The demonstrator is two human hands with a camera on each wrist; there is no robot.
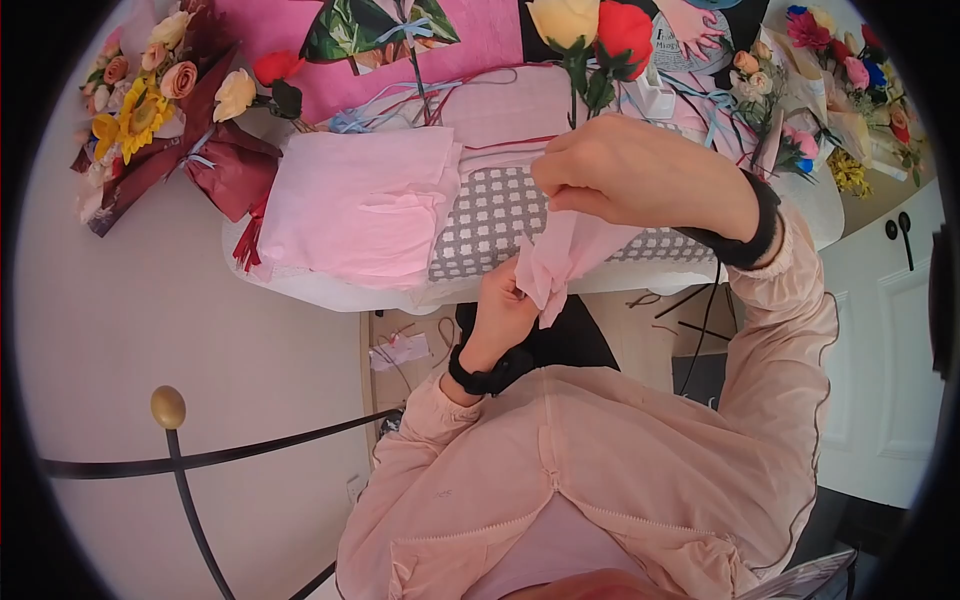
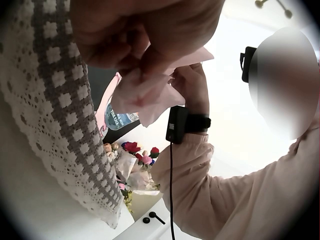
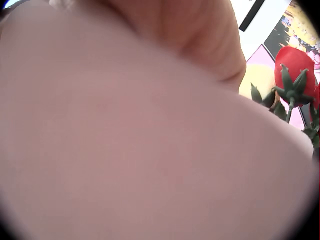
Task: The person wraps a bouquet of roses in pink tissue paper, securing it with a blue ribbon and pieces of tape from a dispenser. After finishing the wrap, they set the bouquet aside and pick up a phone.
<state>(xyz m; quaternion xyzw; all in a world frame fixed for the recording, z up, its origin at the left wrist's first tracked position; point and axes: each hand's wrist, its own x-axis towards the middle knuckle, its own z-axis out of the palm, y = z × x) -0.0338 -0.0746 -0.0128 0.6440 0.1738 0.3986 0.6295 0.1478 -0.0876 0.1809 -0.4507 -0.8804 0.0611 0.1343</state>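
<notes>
Pink sheet [image 1: 590,245], gathered and creased, is between your two hands just right of the centre of the frame, above the table's near edge. Your left hand [image 1: 500,315], the nearer one, pinches its lower end with curled fingers; your right hand [image 1: 625,175], above and farther out, has its fingers bent round the upper part, though their tips are hidden. The material looks thin, so a light pinch near the folds should serve you better than a hard pull, which could tear or flatten them. Steady one end while the other hand shapes, and let the pleats fall evenly. Mind the black cable [image 1: 708,320] hanging below your right wrist; it could snag on the edge. Under and beside your work lies the grey-and-white cloth [image 1: 490,225], and to its left a wide pink pile [image 1: 350,205] whose loose edge could catch your left sleeve. Beyond your right hand, a yellow rose [image 1: 563,22] and a red rose [image 1: 625,38] stand close at the top of the frame, so give your knuckles room there. Farther off, bouquets fill the upper left [image 1: 145,118] and upper right corners.
</notes>
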